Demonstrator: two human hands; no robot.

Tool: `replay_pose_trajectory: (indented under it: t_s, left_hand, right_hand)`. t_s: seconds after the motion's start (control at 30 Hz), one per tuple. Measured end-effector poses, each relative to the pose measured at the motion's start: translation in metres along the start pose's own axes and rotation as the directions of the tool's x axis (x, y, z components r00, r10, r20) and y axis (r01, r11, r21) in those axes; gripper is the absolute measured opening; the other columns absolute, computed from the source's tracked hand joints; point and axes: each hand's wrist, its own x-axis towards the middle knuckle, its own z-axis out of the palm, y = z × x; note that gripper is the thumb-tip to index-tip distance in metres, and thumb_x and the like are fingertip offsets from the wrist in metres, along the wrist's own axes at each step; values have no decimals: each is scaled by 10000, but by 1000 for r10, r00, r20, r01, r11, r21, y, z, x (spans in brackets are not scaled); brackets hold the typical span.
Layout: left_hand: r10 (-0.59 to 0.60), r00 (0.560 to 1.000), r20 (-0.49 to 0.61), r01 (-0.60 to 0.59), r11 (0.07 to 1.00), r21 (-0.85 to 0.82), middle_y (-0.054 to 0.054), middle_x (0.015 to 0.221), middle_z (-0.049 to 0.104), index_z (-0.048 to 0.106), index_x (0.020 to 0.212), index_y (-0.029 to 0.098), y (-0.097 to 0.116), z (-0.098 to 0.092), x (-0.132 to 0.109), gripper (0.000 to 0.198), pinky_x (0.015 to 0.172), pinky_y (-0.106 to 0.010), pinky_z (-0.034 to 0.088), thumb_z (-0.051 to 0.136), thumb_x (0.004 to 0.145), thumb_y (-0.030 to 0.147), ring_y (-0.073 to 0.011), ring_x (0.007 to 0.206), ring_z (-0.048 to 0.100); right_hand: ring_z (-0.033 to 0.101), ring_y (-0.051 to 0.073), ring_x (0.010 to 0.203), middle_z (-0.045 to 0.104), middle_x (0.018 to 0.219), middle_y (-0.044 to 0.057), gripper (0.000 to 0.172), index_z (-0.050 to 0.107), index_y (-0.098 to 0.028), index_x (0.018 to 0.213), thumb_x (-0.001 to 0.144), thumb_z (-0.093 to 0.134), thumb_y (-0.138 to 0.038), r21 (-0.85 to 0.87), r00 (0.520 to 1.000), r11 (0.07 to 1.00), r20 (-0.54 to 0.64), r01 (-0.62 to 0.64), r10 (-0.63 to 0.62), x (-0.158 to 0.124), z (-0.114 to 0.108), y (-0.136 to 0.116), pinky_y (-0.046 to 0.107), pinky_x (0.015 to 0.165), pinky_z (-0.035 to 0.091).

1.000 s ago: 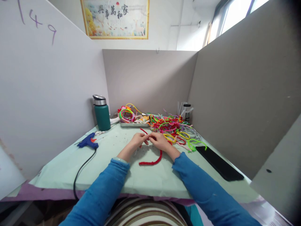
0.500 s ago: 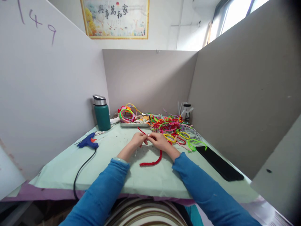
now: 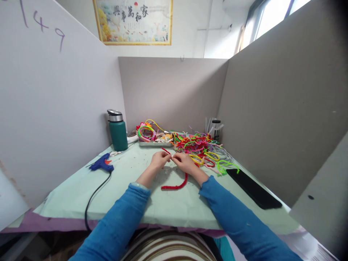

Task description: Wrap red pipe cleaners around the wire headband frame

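Both hands meet over the middle of the table, fingertips nearly touching. My left hand (image 3: pixel 161 160) is closed in a pinch on a red pipe cleaner, whose short end pokes up beyond the fingers. My right hand (image 3: pixel 183 162) pinches the same red strand from the other side; the fingers hide the part between them. Below my right hand a red pipe cleaner (image 3: pixel 176 187) curves down and lies in a hook shape on the cloth. Whether it is one piece with the pinched end I cannot tell.
A heap of coloured pipe cleaners (image 3: pixel 194 143) and a metal tray (image 3: pixel 156 144) of small parts stand at the back. On the left are a green bottle (image 3: pixel 118 135) and a blue glue gun (image 3: pixel 102 163) with its cord. At right lies a black flat object (image 3: pixel 252 188).
The short red end above the fingers has shifted slightly right and down. A thin whitish strand below my left hand no longer shows. The hands have otherwise barely moved.
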Motion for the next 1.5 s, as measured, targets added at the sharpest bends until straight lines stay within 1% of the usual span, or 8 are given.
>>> replay_pose_trajectory:
  t_s: [0.17, 0.3, 0.43, 0.57, 0.83, 0.97, 1.13, 1.5]
  left_hand:
    - [90, 995, -39, -92, 994, -53, -32, 712, 643, 673, 816, 118, -3, 2, 2, 253, 374, -177, 371, 563, 715, 323, -72, 446, 474]
    - [147, 988, -53, -150, 987, -54, -43, 793, 681, 703, 861, 133, -7, 3, 4, 241, 446, -169, 422, 592, 714, 289, -90, 545, 542]
    - [123, 991, -46, -124, 992, -25, -55, 769, 694, 726, 909, 146, -8, 3, 6, 253, 561, -214, 487, 604, 731, 279, -132, 637, 593]
    - [92, 995, -48, -92, 996, -6, -67, 763, 699, 729, 927, 146, -7, 3, 5, 262, 621, -249, 504, 631, 725, 281, -150, 654, 611]
    - [47, 999, 23, -48, 998, 28, -72, 850, 707, 715, 977, 134, -8, 3, 5, 292, 532, -214, 461, 622, 735, 269, -98, 519, 559]
    - [73, 996, 41, -75, 996, 54, -75, 869, 708, 715, 982, 140, -12, 4, 8, 290, 569, -226, 466, 604, 747, 268, -120, 561, 590]
    - [114, 993, 30, -116, 992, 49, -86, 900, 708, 721, 958, 130, -15, 5, 11, 279, 690, -239, 477, 611, 735, 257, -168, 734, 636]
    - [63, 997, 48, -66, 996, 64, -75, 891, 706, 704, 1000, 130, -11, 5, 8, 308, 606, -240, 467, 589, 751, 269, -138, 614, 600]
  right_hand:
    - [496, 109, 589, 617, 668, 9, 232, 621, -169, 741, 858, 477, -309, -11, 999, 1000, -26, -20, 20, 1, 0, 3, 214, 546, 309]
    - [502, 109, 593, 622, 669, 7, 227, 621, -167, 745, 854, 480, -306, -15, 999, 1000, -30, -21, 21, 2, -1, 4, 210, 555, 319]
    - [506, 110, 592, 629, 675, 7, 214, 629, -171, 756, 849, 484, -298, -18, 999, 999, -35, -27, 27, 2, 0, 4, 209, 547, 314]
    - [511, 112, 590, 634, 676, 11, 215, 641, -172, 765, 847, 490, -300, -19, 999, 999, -29, -35, 34, 1, 0, 4, 210, 541, 311]
    - [514, 110, 588, 632, 668, 13, 200, 628, -166, 735, 841, 499, -276, -19, 1000, 1000, -22, -15, 15, 1, 1, 4, 209, 556, 329]
    - [505, 106, 578, 630, 665, 12, 192, 620, -165, 733, 841, 500, -269, -30, 1000, 1000, -20, -8, 8, 1, 1, 5, 207, 553, 325]
    - [507, 105, 582, 624, 663, 9, 180, 612, -168, 727, 838, 502, -257, -41, 1000, 999, -25, -4, 3, 1, 1, 5, 206, 545, 314]
    - [514, 108, 591, 629, 670, 10, 170, 624, -168, 734, 832, 512, -252, -25, 1000, 1000, -27, -5, 5, 1, 1, 5, 209, 558, 325]
